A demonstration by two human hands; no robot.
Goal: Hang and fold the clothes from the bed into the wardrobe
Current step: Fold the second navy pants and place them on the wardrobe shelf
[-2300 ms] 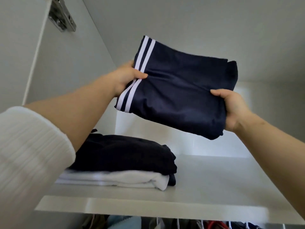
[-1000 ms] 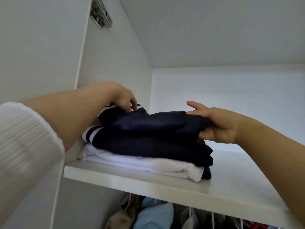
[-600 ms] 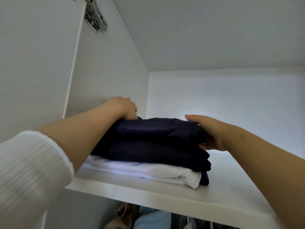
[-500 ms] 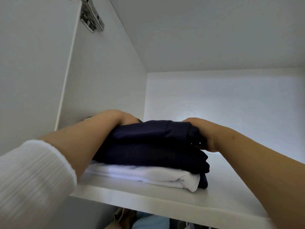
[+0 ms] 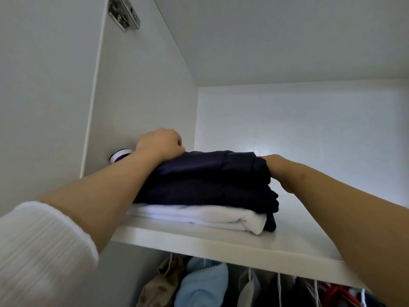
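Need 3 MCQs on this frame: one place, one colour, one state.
1. Where is the stack?
A) on the shelf
B) on a bed
C) on a hanger

2. What colour is its bottom piece?
A) navy
B) red
C) white

3. The top navy piece is:
A) held in the air
B) folded, lying on the stack
C) unfolded, hanging

Key:
1 A, the stack sits on the shelf board.
2 C, white shows under the navy layers.
3 B, it lies folded atop the stack.
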